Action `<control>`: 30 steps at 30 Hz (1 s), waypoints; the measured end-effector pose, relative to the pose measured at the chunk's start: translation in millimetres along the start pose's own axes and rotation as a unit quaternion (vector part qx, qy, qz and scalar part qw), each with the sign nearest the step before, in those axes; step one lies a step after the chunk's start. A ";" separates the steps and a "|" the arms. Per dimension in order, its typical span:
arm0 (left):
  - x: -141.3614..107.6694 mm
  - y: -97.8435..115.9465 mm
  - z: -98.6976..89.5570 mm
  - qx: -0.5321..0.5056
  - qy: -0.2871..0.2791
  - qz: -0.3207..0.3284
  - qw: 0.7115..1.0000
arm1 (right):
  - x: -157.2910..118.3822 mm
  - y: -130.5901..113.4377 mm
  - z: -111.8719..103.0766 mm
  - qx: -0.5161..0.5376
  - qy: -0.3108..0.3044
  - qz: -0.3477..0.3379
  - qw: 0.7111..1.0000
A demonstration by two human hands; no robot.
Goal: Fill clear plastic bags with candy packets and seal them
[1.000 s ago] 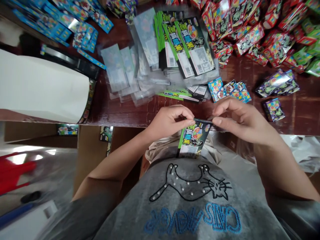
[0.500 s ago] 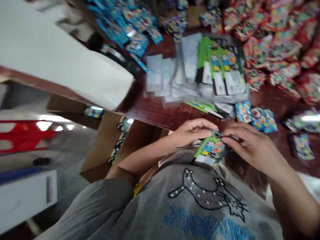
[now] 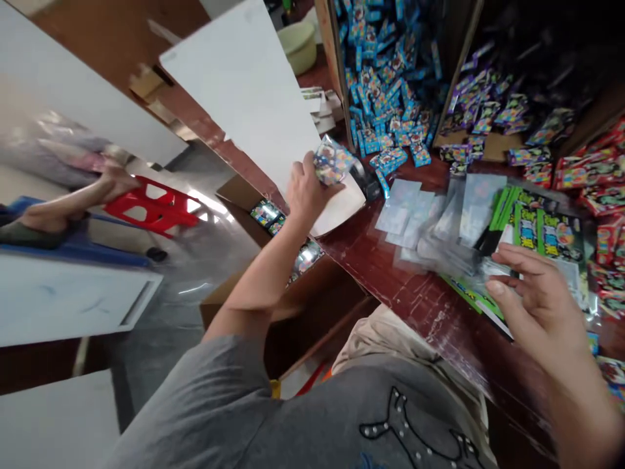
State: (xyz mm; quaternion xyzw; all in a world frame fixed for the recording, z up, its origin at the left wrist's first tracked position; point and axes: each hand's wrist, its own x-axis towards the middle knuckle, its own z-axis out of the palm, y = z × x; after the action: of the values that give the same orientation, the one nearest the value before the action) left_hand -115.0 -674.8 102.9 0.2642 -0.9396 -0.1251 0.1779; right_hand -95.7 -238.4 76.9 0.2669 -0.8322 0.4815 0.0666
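My left hand (image 3: 308,189) grips a clear-wrapped packet (image 3: 333,160) with a colourful print, held over the end of the white board (image 3: 249,85). On the right, my right hand (image 3: 532,296) has its thumb and fingers near the clear plastic sleeves (image 3: 446,238); its fingers are apart and I see nothing clearly held. Beside and beyond it, green and black printed cards (image 3: 541,228) lie on the dark red table (image 3: 415,312). More clear sleeves (image 3: 403,208) are spread left of them.
Blue packets (image 3: 385,98) fill a compartment beyond, with purple packets (image 3: 488,117) and red packets (image 3: 610,241) further right. Cardboard boxes (image 3: 219,286) stand below the table edge. At left, another person's limb (image 3: 68,202) rests near a red plastic stool (image 3: 146,205).
The view has turned left. My left hand has moved away from my body to the white board with a packet. My right hand has left the green card for the sleeves.
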 end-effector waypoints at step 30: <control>34.0 -27.0 24.4 -0.073 0.015 0.004 0.997 | 4.8 41.8 -48.1 -0.459 -0.152 0.237 0.843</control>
State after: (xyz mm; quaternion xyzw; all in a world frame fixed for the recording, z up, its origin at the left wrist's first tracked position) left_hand -139.8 -712.1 81.1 0.2491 -0.9261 -0.1886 0.2116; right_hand -128.1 -183.5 72.1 0.0704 -0.9956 -0.0011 -0.0620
